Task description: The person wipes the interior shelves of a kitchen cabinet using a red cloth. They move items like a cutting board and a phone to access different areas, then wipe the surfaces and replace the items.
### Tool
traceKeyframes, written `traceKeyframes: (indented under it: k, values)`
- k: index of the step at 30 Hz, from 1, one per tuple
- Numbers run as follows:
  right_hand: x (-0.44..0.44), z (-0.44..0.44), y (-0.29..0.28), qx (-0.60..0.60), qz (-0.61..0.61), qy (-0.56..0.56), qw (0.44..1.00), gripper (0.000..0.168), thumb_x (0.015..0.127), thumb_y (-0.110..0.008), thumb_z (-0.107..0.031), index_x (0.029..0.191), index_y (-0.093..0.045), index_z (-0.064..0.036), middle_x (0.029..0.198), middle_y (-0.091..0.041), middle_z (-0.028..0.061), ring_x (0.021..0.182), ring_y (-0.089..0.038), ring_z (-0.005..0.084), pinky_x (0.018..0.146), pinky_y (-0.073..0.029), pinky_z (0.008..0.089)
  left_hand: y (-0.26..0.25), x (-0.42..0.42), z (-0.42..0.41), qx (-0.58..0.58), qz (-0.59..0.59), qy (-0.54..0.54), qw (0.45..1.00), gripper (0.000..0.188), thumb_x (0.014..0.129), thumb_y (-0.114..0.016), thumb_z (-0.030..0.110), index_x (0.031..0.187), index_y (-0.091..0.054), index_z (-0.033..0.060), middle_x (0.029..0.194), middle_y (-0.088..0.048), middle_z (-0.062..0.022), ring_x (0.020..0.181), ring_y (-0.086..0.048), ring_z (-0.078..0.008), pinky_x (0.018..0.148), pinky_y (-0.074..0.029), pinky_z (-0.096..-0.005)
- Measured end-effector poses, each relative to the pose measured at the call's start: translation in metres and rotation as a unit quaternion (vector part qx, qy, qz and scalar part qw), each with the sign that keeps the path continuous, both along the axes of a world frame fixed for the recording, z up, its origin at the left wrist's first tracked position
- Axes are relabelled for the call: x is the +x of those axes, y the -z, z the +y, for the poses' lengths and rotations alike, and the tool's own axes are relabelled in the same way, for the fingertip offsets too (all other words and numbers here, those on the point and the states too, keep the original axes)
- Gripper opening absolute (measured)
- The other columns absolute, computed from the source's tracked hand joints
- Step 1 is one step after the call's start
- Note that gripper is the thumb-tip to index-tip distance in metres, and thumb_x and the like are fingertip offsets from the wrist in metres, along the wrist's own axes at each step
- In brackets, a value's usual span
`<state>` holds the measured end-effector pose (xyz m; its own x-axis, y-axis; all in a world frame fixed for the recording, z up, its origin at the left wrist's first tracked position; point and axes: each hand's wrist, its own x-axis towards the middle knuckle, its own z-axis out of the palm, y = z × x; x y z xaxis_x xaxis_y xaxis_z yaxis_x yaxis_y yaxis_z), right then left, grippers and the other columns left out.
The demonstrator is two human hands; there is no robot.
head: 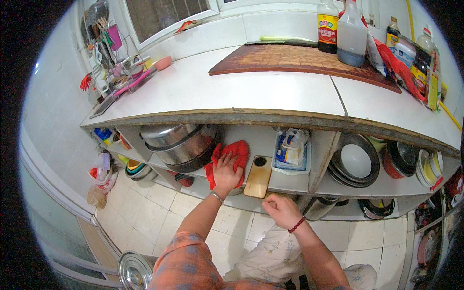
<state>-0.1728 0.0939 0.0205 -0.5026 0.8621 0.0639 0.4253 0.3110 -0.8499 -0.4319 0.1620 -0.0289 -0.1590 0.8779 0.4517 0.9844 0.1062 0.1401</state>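
My left hand (227, 174) lies over a red cloth (237, 152), pressing it on the shelf beside the stacked steel pots (174, 145). Its fingers are spread over the bunched fabric. A gold smartphone (258, 177) rests back side up at the shelf's front edge, just right of the cloth. Below the phone's lower end, my right hand (281, 209) is loosely curled, and nothing shows inside it. Past the phone, a plastic tub (309, 159) holds packets and a clear lidded piece.
Above the shelf runs a white tiled counter (253, 92) with a wooden cutting board (275, 59) and sauce bottles (328, 29). Bowls and pans (353, 161) fill the right compartment. A kettle (319, 208) stands lower down. A lidded pot (135, 270) is by my left side.
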Motion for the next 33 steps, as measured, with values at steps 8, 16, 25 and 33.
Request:
traceKeyframes:
  k: [8, 16, 25, 33]
  values:
    - [-0.003, 0.0, -0.003, -0.026, -0.027, -0.014, 0.999, 0.027, 0.087, -0.058, -0.032, 0.088, -0.063, -0.006, 0.067, -0.064, 0.0154, 0.062, -0.063, 0.0321, 0.058, -0.046, 0.0427, -0.044, 0.02, 0.038, -0.175, 0.108, 0.004, 0.979, 0.055, 0.081, -0.049, 0.042, 0.129, -0.054, 0.0162, 0.13, -0.052, -0.0161, 0.128, -0.039, -0.0345, 0.099, -0.033, -0.0561]
    - [0.004, 0.009, -0.002, -0.06, -0.067, -0.024, 0.996, 0.029, 0.09, -0.054, -0.036, 0.094, -0.062, -0.008, 0.069, -0.064, 0.0137, 0.064, -0.063, 0.0315, 0.059, -0.047, 0.0417, -0.036, 0.007, 0.123, -0.26, 0.028, -0.063, 0.963, 0.066, 0.084, -0.045, 0.051, 0.141, -0.038, 0.0198, 0.149, -0.031, -0.0072, 0.137, -0.026, -0.0339, 0.103, -0.031, -0.0573]
    - [0.001, 0.011, 0.004, -0.015, -0.037, -0.009, 0.999, 0.025, 0.088, -0.058, -0.031, 0.093, -0.062, -0.006, 0.063, -0.06, 0.0094, 0.057, -0.058, 0.0236, 0.055, -0.043, 0.0361, -0.024, 0.007, 0.108, -0.181, 0.07, -0.055, 0.979, 0.065, 0.084, -0.038, 0.051, 0.135, -0.047, 0.0109, 0.141, -0.043, -0.0085, 0.131, -0.034, -0.0308, 0.102, -0.028, -0.0594]
    - [-0.01, 0.008, 0.0, -0.005, -0.021, -0.023, 0.999, 0.027, 0.088, -0.058, -0.03, 0.09, -0.061, -0.004, 0.065, -0.062, 0.0114, 0.06, -0.061, 0.0263, 0.058, -0.046, 0.0362, -0.019, -0.003, 0.036, -0.079, 0.063, -0.025, 0.995, 0.057, 0.083, -0.046, 0.045, 0.128, -0.054, 0.0104, 0.133, -0.052, -0.0075, 0.123, -0.042, -0.032, 0.1, -0.032, -0.0557]
